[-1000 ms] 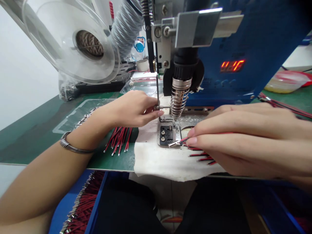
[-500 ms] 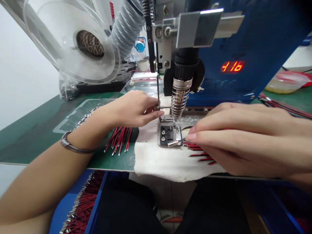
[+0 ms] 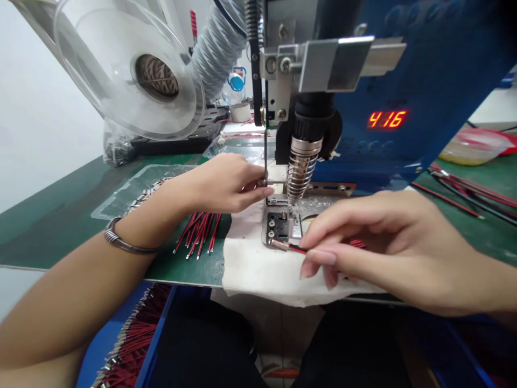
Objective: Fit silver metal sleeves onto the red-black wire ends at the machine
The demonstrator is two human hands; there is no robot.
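My right hand [image 3: 388,248] pinches a red-and-black wire [image 3: 297,249] between thumb and fingers. A small metal connector [image 3: 278,245] on the wire's end points left, over the front edge of a small black fixture [image 3: 278,226]. My left hand [image 3: 238,186] reaches in from the left with thumb and fingertips closed beside a thin upright metal rod [image 3: 265,153]; what they grip is hidden. Right of those fingertips, a soldering head wrapped in a spring [image 3: 302,167] points down at the fixture. A bundle of red-and-black wires [image 3: 197,231] lies below my left wrist.
A blue machine [image 3: 363,70] with a red display reading 416 stands behind. White cloth [image 3: 262,275] lies under the fixture. A clear tray [image 3: 117,199] holds metal parts. At lower left is a blue bin [image 3: 156,345] of wires. A clear fume hood [image 3: 121,113] hangs upper left.
My right hand has turned and its fingers have spread more, with the wire still pinched. The connector has shifted slightly left and its tip now points differently. My left hand stays by the rod.
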